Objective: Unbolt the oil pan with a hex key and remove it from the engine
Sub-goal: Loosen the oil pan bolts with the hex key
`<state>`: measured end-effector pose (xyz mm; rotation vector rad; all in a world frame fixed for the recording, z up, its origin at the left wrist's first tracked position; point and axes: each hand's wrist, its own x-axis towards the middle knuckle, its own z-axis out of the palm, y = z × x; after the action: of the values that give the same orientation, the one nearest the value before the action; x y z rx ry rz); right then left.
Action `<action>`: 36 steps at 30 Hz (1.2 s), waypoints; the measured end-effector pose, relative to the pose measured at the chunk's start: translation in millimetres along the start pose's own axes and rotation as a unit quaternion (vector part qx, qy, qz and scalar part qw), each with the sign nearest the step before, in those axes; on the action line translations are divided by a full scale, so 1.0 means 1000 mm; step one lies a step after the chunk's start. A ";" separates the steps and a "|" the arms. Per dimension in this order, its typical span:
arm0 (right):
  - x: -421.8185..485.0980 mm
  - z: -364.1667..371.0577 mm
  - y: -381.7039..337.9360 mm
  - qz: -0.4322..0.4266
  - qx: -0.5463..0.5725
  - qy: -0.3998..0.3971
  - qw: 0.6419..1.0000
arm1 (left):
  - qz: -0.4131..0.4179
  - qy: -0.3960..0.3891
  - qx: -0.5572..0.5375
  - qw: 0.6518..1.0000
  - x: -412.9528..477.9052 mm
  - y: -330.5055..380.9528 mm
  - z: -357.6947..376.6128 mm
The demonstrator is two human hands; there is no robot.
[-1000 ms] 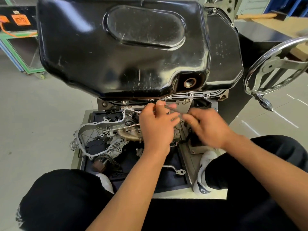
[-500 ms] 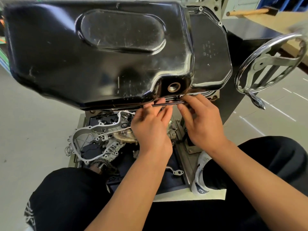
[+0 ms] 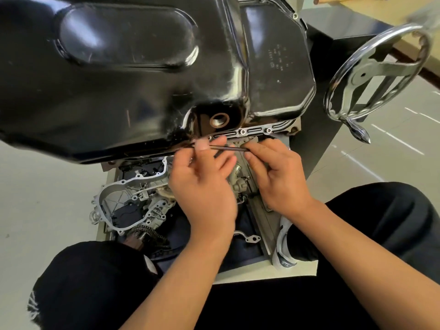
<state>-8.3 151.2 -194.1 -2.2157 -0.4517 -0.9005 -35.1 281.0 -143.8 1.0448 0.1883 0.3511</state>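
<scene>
**Leverage at the pan flange**

Look to the centre of the frame for the hex key (image 3: 226,148), lying near level just below the lower edge of the oil pan (image 3: 119,91). Find the pan itself filling the upper left and centre, glossy black and not yet off the engine. Note the left hand (image 3: 202,186) pinching the key's left part between curled fingertips, and the right hand (image 3: 278,177) pinching its right end (working tip hidden by fingers, so cannot tell whether seated in a bolt).

Seat the tip fully in the socket before loading it. Keep the key square to the bolt head. Steady it close to the bolt with one hand and swing the long arm with the other. Work along the flange bolts (image 3: 242,132) right of centre in turn, probably leaving two threaded until last to stop the pan shifting.

Expect little from lettering. Make out stamped marks (image 3: 277,58) on the pan's shallow panel, upper right of centre, too small to read. Same for print on the white shoe (image 3: 284,246), lower right of centre.
</scene>
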 end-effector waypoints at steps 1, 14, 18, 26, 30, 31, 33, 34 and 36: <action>0.000 0.000 0.003 0.002 -0.008 0.008 1.000 | 0.031 -0.015 0.020 0.999 -0.003 -0.003 0.001; -0.038 0.004 -0.028 0.119 0.096 -0.179 0.972 | 0.179 -0.117 0.367 0.905 0.010 -0.021 -0.014; -0.037 0.019 -0.048 0.157 0.170 -0.183 0.955 | 0.210 -0.119 0.430 0.870 0.016 -0.013 -0.021; -0.036 0.042 -0.065 0.193 0.208 -0.188 0.940 | 0.226 -0.133 0.503 0.823 0.026 0.000 -0.026; -0.034 0.046 -0.070 0.204 0.223 -0.173 0.938 | 0.216 -0.159 0.506 0.820 0.030 0.005 -0.026; -0.033 0.047 -0.072 0.207 0.232 -0.168 0.935 | 0.216 -0.167 0.512 0.815 0.031 0.006 -0.026; -0.033 0.053 -0.079 0.215 0.248 -0.161 0.931 | 0.220 -0.176 0.527 0.801 0.035 0.009 -0.028; -0.032 0.056 -0.082 0.219 0.248 -0.158 0.930 | 0.224 -0.178 0.533 0.796 0.038 0.009 -0.029; -0.031 0.062 -0.086 0.214 0.226 -0.160 0.937 | 0.231 -0.181 0.539 0.790 0.041 0.011 -0.033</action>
<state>-47.0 253.8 -208.4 -1.9160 -0.2691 -0.1778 -9.0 327.7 -150.2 2.2952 -0.2755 0.4844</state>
